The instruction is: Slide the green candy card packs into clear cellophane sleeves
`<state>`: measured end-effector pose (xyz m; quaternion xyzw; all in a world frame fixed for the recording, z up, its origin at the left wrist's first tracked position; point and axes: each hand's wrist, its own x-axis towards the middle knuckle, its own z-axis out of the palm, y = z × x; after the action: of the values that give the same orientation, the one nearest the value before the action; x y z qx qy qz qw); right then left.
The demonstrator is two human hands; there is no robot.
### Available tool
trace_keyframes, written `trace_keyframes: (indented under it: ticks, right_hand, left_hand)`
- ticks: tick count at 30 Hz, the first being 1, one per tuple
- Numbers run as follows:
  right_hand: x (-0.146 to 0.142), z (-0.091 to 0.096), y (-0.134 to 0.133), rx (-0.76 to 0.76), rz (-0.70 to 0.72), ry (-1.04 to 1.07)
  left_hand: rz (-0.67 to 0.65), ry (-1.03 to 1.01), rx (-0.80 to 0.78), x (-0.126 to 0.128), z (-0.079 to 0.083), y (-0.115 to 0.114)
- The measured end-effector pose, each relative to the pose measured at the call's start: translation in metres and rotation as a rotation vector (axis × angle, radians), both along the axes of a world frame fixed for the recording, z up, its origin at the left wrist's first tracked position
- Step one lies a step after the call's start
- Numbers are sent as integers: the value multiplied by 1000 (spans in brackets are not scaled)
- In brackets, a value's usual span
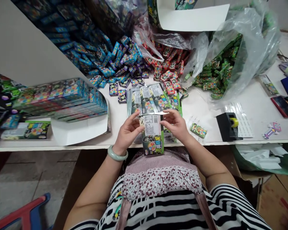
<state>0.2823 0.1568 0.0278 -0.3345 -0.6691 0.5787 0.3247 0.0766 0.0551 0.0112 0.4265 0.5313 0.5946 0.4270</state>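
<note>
Left hand (128, 132), right hand (175, 123) both closed on green packet (152, 135) between them, apparently above table (206, 108) edge.

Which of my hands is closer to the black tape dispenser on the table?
Right. The right hand is beside the tape dispenser; the left hand is across the held packet.
</note>
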Motion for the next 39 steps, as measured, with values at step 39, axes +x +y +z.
trace_keyframes:
  ticks: [39]
  right_hand:
    - [-11,57,0,246,415,-87]
  left_hand:
    - [-107,183,188,-11,46,-18]
